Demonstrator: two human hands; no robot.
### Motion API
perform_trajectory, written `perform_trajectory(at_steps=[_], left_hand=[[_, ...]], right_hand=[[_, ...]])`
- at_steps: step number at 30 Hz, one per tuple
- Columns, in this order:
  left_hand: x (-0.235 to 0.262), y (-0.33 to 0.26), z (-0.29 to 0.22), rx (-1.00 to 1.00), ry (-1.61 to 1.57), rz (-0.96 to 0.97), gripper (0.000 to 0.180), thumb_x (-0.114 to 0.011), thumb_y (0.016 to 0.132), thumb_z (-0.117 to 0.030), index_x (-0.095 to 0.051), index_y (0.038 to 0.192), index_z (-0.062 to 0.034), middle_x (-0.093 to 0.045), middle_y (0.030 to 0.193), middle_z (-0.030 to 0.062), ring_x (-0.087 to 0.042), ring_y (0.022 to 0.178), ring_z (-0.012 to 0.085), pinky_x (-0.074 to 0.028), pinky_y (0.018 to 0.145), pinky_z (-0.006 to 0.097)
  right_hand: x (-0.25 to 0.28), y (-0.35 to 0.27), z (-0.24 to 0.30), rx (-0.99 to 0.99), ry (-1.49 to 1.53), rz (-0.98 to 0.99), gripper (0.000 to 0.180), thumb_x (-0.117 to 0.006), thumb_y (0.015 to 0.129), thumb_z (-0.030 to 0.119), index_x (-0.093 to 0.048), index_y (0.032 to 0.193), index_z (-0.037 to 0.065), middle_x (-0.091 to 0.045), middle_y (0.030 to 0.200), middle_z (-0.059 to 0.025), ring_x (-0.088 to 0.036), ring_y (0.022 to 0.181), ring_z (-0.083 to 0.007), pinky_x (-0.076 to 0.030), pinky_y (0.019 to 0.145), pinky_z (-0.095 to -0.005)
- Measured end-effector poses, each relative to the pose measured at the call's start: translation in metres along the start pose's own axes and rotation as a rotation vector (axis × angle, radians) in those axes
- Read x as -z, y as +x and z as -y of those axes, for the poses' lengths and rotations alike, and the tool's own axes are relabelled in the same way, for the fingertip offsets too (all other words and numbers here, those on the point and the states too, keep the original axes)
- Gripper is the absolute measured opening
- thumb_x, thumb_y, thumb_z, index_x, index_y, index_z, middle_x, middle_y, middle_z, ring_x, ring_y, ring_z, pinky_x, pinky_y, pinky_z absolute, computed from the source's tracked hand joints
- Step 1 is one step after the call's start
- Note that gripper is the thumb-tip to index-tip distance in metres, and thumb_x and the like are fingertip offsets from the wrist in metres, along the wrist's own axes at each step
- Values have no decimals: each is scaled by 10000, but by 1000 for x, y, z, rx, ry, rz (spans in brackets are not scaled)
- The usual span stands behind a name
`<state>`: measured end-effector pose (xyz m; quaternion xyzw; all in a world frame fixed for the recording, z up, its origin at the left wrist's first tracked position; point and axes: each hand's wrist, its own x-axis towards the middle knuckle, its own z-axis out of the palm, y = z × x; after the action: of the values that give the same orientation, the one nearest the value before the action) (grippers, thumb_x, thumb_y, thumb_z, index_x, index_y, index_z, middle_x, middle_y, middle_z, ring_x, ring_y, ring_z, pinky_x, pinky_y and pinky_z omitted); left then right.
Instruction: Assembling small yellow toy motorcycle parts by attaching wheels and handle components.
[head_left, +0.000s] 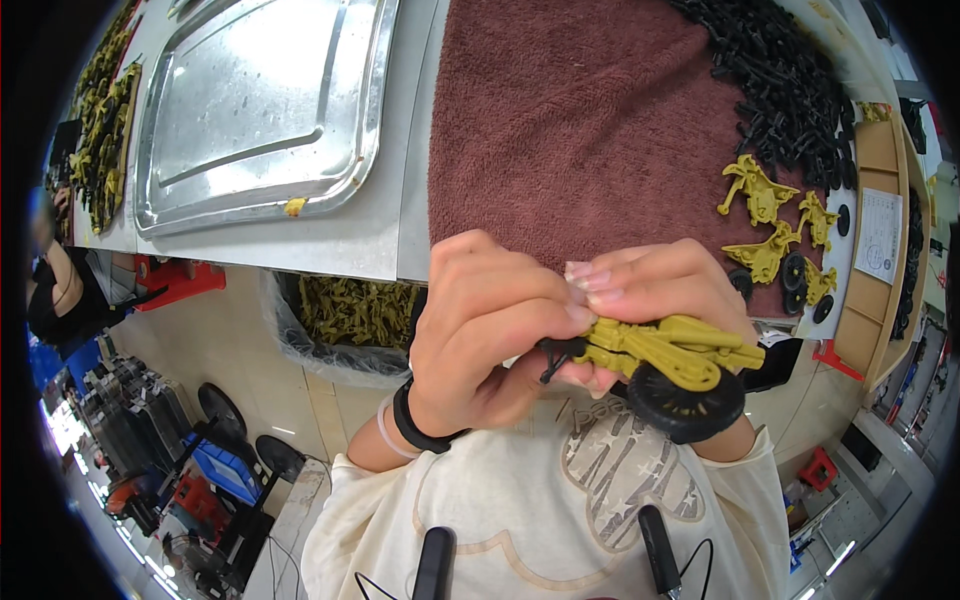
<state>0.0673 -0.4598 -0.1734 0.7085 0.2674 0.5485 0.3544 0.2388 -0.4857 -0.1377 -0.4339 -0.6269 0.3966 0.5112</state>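
Observation:
Between my two hands is a yellow plastic toy motorcycle (pixel 655 345), held in front of my chest over the near edge of the table. A black wheel (pixel 690 405) is fitted at its right end, and a thin black forked piece (pixel 560 355) sticks out at its left end. My left hand (pixel 490 325) is closed, its fingers pinching the toy's left end. From above, my right hand (pixel 675 285) grips the yellow body, fingertips meeting those of the left. The fingers hide the middle of the toy and whatever small part lies between them.
A brown towel (pixel 570 130) covers the table ahead. Yellow toy bodies (pixel 762 192) and loose wheels (pixel 793 270) lie at right, below a heap of black parts (pixel 780 90). A metal tray (pixel 270 110) sits at left; a lined bin of yellow pieces (pixel 350 320) stands below. Another person's arm (pixel 65 275) shows far left.

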Motion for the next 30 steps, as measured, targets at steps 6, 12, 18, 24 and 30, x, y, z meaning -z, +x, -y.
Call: perform_trajectory(at_steps=[6,12,18,24,30], left_hand=[[3,-2,-7,-7,79,6,319,-809,685,-219,-665,941,-95,-677,925,6,-611,809,150,-391,763,330],[2,4,-13,-2,129,-22,366,-822,612,-236,-668,918,-108,-683,896,-12,-618,772,134,-368,751,293],[8,6,-4,247,-172,53,275,-720,739,-10,-629,998,-21,-660,963,106,-641,823,200,-473,782,341],[40,35,-16,830,-547,205,481,-786,785,-51,-533,1186,31,-608,1116,105,-614,1003,158,-503,864,295],[94,57,-4,594,-101,-449,413,-702,855,-71,-511,1211,13,-661,994,127,-689,826,183,-581,667,284]], right_hand=[[-3,0,-2,77,-2,11,368,-860,663,86,-686,976,1,-666,947,-147,-689,902,-262,-582,803,-346],[-5,2,0,126,-30,-20,361,-854,658,63,-682,968,-6,-673,927,-151,-692,874,-267,-592,804,-357],[11,11,3,-29,-93,72,421,-879,667,126,-678,1010,-12,-670,895,-101,-679,816,-202,-551,734,-281],[0,15,4,-153,-30,112,842,-837,712,343,-460,1367,-29,-580,1034,-93,-620,836,-148,-498,704,-249],[13,12,5,-125,58,75,862,-798,732,399,-431,1388,-24,-551,1051,-89,-578,793,-127,-493,740,-254]])
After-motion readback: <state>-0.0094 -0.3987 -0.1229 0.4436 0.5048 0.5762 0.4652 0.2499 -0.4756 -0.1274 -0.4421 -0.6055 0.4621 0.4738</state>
